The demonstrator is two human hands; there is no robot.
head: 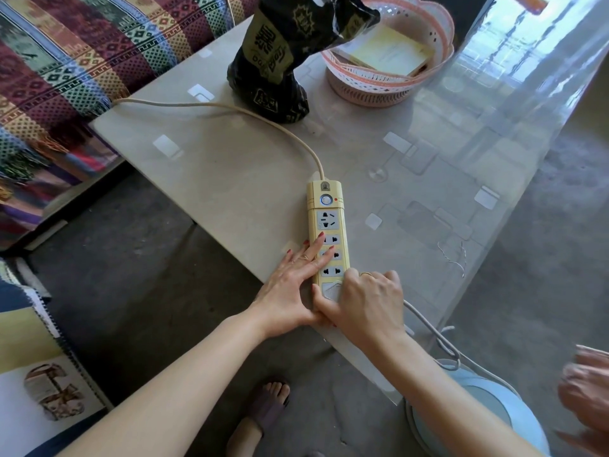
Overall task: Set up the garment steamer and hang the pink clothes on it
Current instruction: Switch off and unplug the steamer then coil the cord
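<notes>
At surface's near edge: left hand (290, 282) flat on strip (328, 239); right hand (365, 305) grips, hides plug; bag (280, 57) print unreadable.

Glossy, smooth tabletop (250, 179) w/ clear film; yellowed plastic power strip (328, 232); crinkly shiny black bag (283, 57) behind strip; woven sofa cloth (66, 61).

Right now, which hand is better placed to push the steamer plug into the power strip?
Right hand: it grips the plug at the yellow power strip's near end. The left hand lies flat, steadying the strip.
</notes>
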